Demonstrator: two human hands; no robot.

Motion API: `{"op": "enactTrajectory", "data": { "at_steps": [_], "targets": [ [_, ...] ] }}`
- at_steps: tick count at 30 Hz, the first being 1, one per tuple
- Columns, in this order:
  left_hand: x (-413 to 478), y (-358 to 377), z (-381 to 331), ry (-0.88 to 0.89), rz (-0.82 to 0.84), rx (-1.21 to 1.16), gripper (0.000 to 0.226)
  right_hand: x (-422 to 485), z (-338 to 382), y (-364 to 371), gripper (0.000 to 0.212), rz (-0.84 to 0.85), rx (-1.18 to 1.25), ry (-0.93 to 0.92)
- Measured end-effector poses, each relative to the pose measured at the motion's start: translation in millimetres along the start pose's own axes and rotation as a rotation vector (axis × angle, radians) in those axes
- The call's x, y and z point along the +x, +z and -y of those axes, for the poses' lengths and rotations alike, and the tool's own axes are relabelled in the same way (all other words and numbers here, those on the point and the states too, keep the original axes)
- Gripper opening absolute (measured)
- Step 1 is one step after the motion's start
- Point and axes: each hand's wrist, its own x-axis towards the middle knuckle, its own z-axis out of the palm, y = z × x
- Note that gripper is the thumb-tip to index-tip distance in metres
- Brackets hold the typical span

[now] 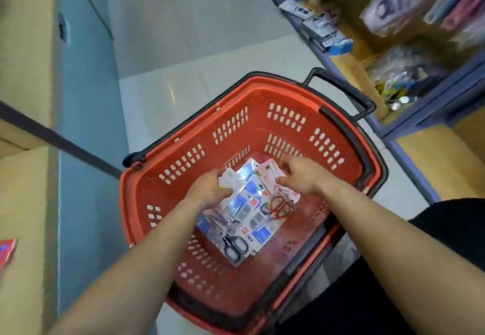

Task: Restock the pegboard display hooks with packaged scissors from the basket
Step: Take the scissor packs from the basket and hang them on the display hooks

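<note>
Both my arms reach down into the red basket (pixel 262 95), which stands on the tiled floor (pixel 168 93). The scissors are all in its bottom, under and between my two grips. My left grip (pixel 210 190) is clamped on the far left corner of the blue packs (pixel 252 203), a loose overlapping stack of clear-fronted cards. The pack closest to me shows black scissors (pixel 235 246). My right grip (pixel 301 177) has its fingers curled down on the far edge of the pink pack (pixel 284 198), which lies just right of the blue ones and partly over them. Red scissors (pixel 279 207) show through its front, on the side towards me. The two grips are close together, with the tops of the packs between them. How many packs are in the stack I cannot tell, for glare and blur hide it.

One black handle (pixel 210 305) lies folded along the basket's near rim. The other handle (pixel 341 90) stands out beyond the far right corner.

Left of my left grip are cardboard boxes (pixel 23 45), with a dark strap (pixel 52 137) slanting across them and a red packet (pixel 6 252) on the nearest one. Beyond my right grip, past the basket, a blue-framed shelf (pixel 409 124) holds blurred goods (pixel 393 9).
</note>
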Motion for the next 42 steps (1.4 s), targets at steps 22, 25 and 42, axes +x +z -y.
{"op": "enactTrajectory", "data": {
  "at_steps": [22,25,42],
  "targets": [
    [65.3,96.0,38.1,-0.127,0.003,0.105,0.06,51.5,-25.3,26.1,0.03,0.148,0.067,0.058],
    [69.3,91.4,41.7,-0.146,0.0,0.085,0.068,48.4,-22.6,25.5,0.03,0.15,0.069,0.05],
    [71.4,69.1,34.5,0.024,0.235,0.295,0.045,27.5,-19.9,15.6,0.03,0.154,0.056,0.058]
  ]
}}
